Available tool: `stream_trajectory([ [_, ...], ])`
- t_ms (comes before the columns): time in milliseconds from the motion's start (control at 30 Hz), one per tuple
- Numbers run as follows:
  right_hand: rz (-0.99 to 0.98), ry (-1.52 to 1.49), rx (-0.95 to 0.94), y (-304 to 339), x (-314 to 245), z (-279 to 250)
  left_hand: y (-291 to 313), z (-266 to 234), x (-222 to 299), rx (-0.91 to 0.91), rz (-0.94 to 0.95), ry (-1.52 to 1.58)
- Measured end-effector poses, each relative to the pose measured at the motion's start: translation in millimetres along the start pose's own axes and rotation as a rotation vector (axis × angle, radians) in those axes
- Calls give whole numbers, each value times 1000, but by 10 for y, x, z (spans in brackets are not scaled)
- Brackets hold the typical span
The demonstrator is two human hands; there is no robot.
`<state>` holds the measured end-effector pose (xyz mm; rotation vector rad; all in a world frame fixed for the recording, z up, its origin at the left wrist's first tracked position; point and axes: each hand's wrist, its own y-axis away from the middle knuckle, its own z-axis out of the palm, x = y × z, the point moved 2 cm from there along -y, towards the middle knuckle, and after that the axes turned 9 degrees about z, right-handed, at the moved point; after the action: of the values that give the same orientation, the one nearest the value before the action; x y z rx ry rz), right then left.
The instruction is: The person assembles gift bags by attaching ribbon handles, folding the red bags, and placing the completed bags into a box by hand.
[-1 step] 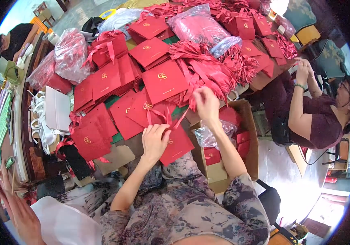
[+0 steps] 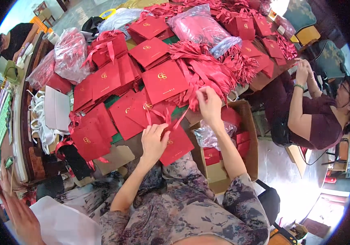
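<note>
A small red paper gift bag (image 2: pixel 178 147) with a gold emblem lies flat over my lap at the table's near edge. My left hand (image 2: pixel 154 143) rests at its upper left, fingers bent and closed around a red ribbon (image 2: pixel 178 122) where it meets the bag; the fingers partly hide the grip. Farther right, my right hand (image 2: pixel 210 107) is raised in a pinch near the ribbon's upper end, which runs slantwise between the hands. The pinch itself is small and hard to make out. Beyond my hands lies a large heap of loose red ribbons (image 2: pixel 207 75).
Stacks of red bags (image 2: pixel 164 81) cover the table. An open cardboard box (image 2: pixel 251 126) with red packs stands at my right. White bags with cords (image 2: pixel 56 110) lie to the left. A seated person (image 2: pixel 309 110) is at the right; another person's hand (image 2: pixel 22 214) shows lower left.
My right hand has shifted slightly to the right. My left hand and the gift bag stay nearly where they were. The other person's hand at lower left has moved a little.
</note>
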<state>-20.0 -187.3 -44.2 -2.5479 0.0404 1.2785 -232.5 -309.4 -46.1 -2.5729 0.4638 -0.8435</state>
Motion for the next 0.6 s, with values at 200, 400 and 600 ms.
stream_trajectory([
  [200,-27,125,20,-136,142,40,126,-104,121,56,40,27],
  [400,2,-48,-64,141,-121,-177,389,-178,-28,11,-192,-83],
  [600,23,-285,-433,633,-278,-152,368,-130,-64,26,-136,-83],
])
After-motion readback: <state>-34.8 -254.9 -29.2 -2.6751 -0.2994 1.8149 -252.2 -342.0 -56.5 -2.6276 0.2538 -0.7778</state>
